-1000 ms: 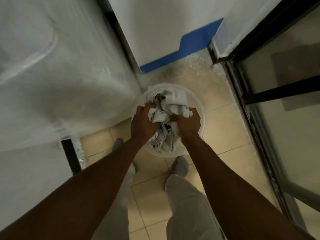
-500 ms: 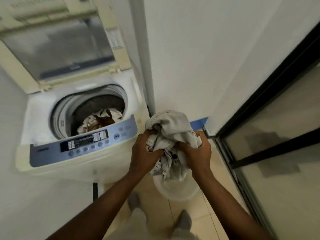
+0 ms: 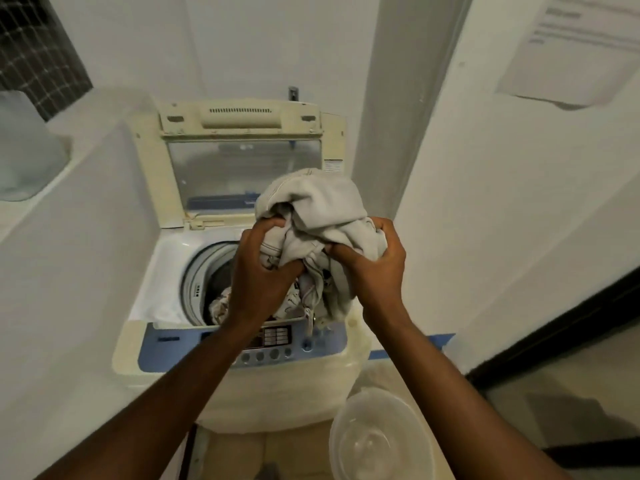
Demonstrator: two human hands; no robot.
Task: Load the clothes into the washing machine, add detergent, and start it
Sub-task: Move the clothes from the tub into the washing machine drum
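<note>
Fingers of the left hand (image 3: 262, 271) and right hand (image 3: 372, 268) are clenching a bundle of clothes (image 3: 318, 216). The bundle is now hanging over the open washing machine (image 3: 173, 265), having risen from the basin (image 3: 381, 441), now empty on the floor. Judgement: drop into drum is next; detergent and start are pending.

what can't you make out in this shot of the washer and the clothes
Head view, the only one:
- Drum: the left hand, right hand and the bundle of clothes in their grip cover most of it, so how full it is stays unknown.
- Control panel: labels too small and blurred; the left forearm crosses it.
- Wall notice: text blurred, cut by the edge.
- Detergent: none in view.
- Basin: partly behind the right forearm.
</note>
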